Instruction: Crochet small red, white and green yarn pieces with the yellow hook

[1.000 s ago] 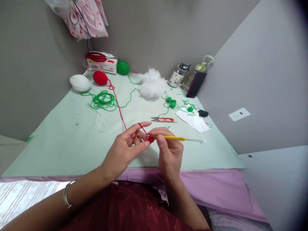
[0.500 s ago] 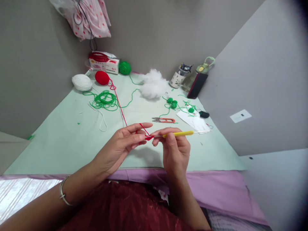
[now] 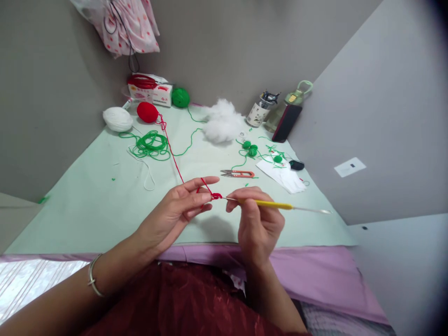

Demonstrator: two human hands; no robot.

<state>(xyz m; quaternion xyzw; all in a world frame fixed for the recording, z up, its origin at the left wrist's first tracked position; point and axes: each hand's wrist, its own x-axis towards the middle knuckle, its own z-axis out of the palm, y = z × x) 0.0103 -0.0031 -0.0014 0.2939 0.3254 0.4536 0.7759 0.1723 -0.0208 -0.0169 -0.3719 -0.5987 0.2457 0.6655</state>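
Between thumb and fingers, my left hand (image 3: 185, 200) pinches a small red crochet piece (image 3: 217, 196). Red yarn (image 3: 174, 158) runs over its raised index finger and back to a red yarn ball (image 3: 147, 112) at the far left of the table. My right hand (image 3: 261, 224) is closed around the yellow handle of a crochet hook (image 3: 275, 204). The hook's thin metal front end reaches the right edge of the red piece; whether its tip is inside a loop is too small to tell. Its other metal end points right.
Beyond my hands lie orange thread snips (image 3: 238, 173), white stuffing (image 3: 222, 122), small green crocheted pieces (image 3: 252, 149) and white paper (image 3: 280, 172). Loose green yarn (image 3: 150, 144) and a white yarn ball (image 3: 118, 119) are on the left. A pen cup (image 3: 258, 114), bottle (image 3: 295, 96) and phone (image 3: 287, 122) stand back right.
My right hand has shifted slightly right and the hook has tilted, its rear end now lower and farther right. The red piece shows more between the hands. My left hand has barely moved.
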